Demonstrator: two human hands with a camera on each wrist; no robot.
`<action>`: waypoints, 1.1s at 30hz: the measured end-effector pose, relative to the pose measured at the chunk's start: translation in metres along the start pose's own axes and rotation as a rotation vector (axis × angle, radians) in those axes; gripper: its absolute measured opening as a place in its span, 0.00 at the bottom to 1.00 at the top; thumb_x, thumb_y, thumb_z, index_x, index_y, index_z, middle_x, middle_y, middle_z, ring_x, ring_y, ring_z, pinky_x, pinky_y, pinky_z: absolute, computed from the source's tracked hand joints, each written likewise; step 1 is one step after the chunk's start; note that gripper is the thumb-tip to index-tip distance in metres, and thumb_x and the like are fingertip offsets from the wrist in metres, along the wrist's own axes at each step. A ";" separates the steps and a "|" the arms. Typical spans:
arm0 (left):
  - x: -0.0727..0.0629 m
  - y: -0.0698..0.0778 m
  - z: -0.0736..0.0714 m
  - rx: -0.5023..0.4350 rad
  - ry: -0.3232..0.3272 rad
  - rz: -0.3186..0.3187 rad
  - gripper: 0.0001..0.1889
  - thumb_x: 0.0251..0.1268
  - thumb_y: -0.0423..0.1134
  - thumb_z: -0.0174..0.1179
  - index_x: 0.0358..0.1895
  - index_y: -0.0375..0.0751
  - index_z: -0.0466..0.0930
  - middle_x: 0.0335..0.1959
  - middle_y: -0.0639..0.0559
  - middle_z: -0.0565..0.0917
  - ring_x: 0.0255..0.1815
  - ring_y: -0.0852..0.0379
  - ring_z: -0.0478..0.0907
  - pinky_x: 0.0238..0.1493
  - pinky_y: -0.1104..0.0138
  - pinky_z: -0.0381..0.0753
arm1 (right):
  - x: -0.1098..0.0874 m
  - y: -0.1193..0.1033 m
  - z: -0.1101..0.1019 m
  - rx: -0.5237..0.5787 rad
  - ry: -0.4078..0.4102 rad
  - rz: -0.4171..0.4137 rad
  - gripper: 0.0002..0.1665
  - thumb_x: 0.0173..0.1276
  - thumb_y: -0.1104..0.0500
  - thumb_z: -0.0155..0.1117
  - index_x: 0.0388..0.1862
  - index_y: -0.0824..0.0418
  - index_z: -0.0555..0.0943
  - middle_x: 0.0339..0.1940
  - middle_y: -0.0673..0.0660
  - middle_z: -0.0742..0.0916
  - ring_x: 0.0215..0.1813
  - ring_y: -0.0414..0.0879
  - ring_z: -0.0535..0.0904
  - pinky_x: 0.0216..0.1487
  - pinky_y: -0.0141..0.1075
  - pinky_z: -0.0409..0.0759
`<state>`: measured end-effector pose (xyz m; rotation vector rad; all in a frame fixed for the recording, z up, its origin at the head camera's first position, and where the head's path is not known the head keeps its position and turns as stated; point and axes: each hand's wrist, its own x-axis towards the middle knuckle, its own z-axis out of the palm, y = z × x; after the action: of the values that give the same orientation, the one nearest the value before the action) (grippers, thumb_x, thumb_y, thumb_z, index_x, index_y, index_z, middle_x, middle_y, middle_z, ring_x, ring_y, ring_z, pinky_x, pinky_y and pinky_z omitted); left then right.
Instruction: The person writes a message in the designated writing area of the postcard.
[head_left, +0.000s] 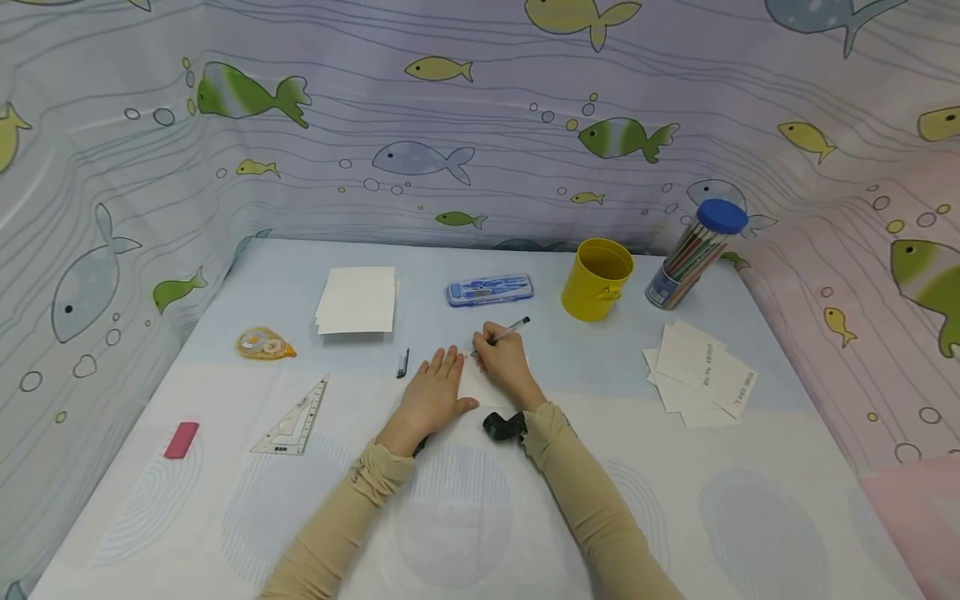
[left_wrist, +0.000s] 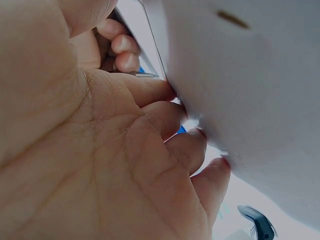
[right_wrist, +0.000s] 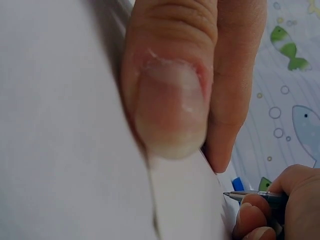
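Note:
My left hand point(head_left: 429, 402) lies on the white table with its fingers extended forward, beside a small pale paper card point(head_left: 482, 385). In the right wrist view the left thumb point(right_wrist: 172, 107) looms large against the card's edge. Over the card's far part, my right hand point(head_left: 504, 362) pinches a black-and-clear pen point(head_left: 517, 326), its tip down at the card near the left fingertips. Whether the tip touches the paper is unclear. The left wrist view shows the left palm point(left_wrist: 110, 145) close up, with the pen hand beyond. A loose black pen cap point(head_left: 403, 364) lies left of the left fingers.
Behind stand a stack of blank cards point(head_left: 358, 300), a blue case point(head_left: 490, 290), a yellow bucket point(head_left: 585, 287) and a pencil jar point(head_left: 690, 258). Cards with writing point(head_left: 701, 375) lie right. Leftward are correction tape point(head_left: 262, 343), a set square point(head_left: 298, 421) and a red eraser point(head_left: 182, 440).

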<state>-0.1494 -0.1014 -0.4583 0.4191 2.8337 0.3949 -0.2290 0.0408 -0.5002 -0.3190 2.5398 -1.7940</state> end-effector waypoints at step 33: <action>-0.002 0.002 -0.002 -0.014 0.000 0.000 0.43 0.68 0.56 0.56 0.75 0.30 0.52 0.78 0.35 0.52 0.79 0.39 0.47 0.77 0.46 0.52 | -0.001 -0.002 -0.001 0.015 0.004 0.020 0.21 0.66 0.62 0.54 0.13 0.56 0.65 0.06 0.47 0.73 0.10 0.38 0.68 0.15 0.27 0.61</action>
<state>-0.1476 -0.1010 -0.4552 0.4157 2.8299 0.4141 -0.2279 0.0412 -0.4977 -0.2891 2.5214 -1.8079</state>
